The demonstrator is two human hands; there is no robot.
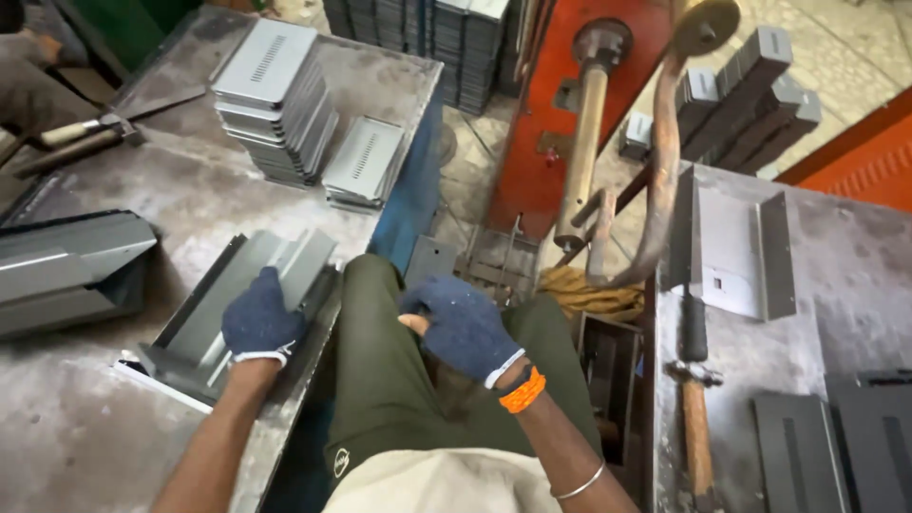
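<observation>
My left hand (261, 318) rests flat on a bent grey metal channel (242, 294) at nine o'clock, fingers clasped over its top at the bench edge (285, 418). My right hand (461, 328) lies loosely curled on my thigh, holding nothing. Stacked vented panels (275, 100) at eleven look finished. Open bench lies leftward; the press frame (560, 114) crowds twelve.

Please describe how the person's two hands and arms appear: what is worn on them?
Both hands wear dark blue knitted gloves with white-edged cuffs. The left hand has nothing else on the bare forearm. The right hand has an orange band at the wrist, just below the glove cuff, and a thin silver bangle further up the forearm. No sleeves reach the forearms.
</observation>
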